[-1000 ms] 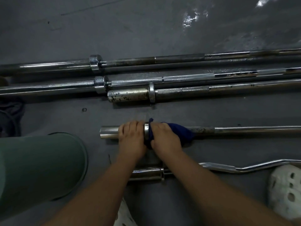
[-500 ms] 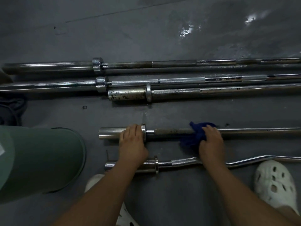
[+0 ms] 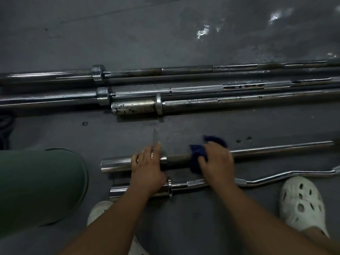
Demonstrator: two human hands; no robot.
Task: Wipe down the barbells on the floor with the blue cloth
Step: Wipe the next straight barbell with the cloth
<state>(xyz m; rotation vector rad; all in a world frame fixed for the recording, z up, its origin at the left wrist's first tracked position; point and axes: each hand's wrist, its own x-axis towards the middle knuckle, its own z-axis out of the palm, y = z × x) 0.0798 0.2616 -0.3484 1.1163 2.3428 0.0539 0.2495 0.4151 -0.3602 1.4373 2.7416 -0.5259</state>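
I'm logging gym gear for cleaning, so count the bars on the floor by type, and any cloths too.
Straight barbells: 4
Curl bar: 1
Blue cloth: 1
Total: 6

Three far barbells (image 3: 195,88) cut off at the right edge, blue cloth (image 3: 196,153) blurred, partly covered by the right hand (image 3: 217,162)
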